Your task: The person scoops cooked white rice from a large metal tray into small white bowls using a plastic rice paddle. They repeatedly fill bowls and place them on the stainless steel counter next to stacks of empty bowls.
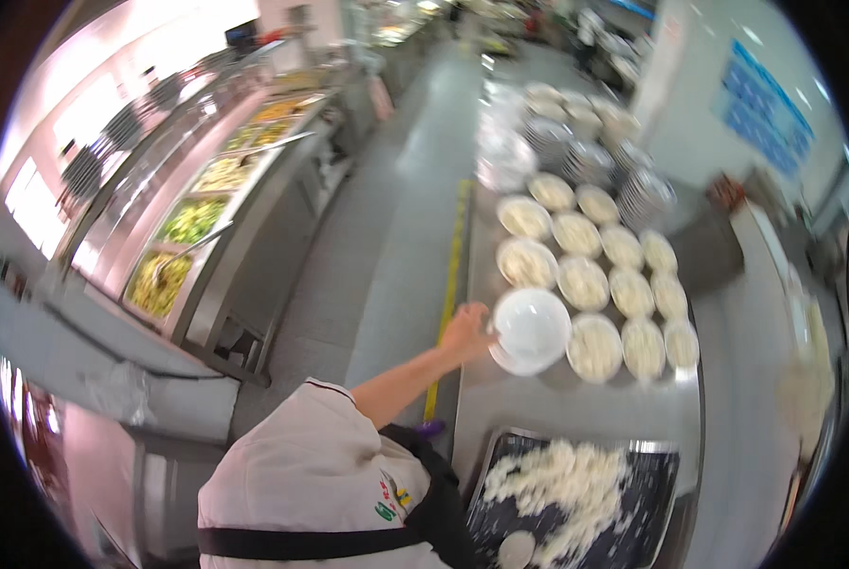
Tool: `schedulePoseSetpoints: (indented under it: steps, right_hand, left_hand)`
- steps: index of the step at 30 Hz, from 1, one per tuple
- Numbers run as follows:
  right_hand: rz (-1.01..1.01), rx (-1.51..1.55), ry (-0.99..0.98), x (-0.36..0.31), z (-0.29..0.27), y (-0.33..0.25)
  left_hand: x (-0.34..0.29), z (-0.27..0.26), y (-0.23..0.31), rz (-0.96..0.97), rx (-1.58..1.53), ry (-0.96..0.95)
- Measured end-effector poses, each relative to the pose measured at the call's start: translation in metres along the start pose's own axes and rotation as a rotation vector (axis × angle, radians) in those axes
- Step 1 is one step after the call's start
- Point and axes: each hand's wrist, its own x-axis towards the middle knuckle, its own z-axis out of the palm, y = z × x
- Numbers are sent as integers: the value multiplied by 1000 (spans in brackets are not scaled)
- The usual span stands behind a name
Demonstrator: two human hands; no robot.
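Observation:
An empty white bowl (pixel 532 330) is gripped at its left rim by my left hand (pixel 469 332), with the thumb and fingers closed on the edge. The bowl is over the steel counter (pixel 486 398), beside rows of bowls filled with white food that looks like rice (pixel 595 348). Nearer to me lies a dark tray (pixel 647 512) with a loose heap of white food (pixel 562 484) in it. At the tray's near edge a small round pale thing (pixel 516 549) shows, cut off by the picture's edge. My right hand is out of sight.
Stacks of bowls (pixel 590 161) stand farther back on the counter. Across the grey aisle floor (pixel 387 237), a serving counter holds trays of greens (pixel 192 220) and other dishes. A wall (pixel 756 313) runs along the right. A yellow line (pixel 455 266) marks the floor.

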Motion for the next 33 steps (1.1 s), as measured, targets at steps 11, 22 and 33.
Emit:
schedulePoseSetpoints:
  steps: [11, 22, 33]
  right_hand:
    - [-75, -462, 616, -21, 98, -2]
    - [-42, -395, 610, -7, 87, -20]
    - [-216, -327, 343, 140, 88, -56]
  left_hand:
    - [51, 22, -5, 139, 195, -147]
    - [22, -22, 32, -58, -302, -419]
    - [-111, 51, 1, -356, -573, -1206]
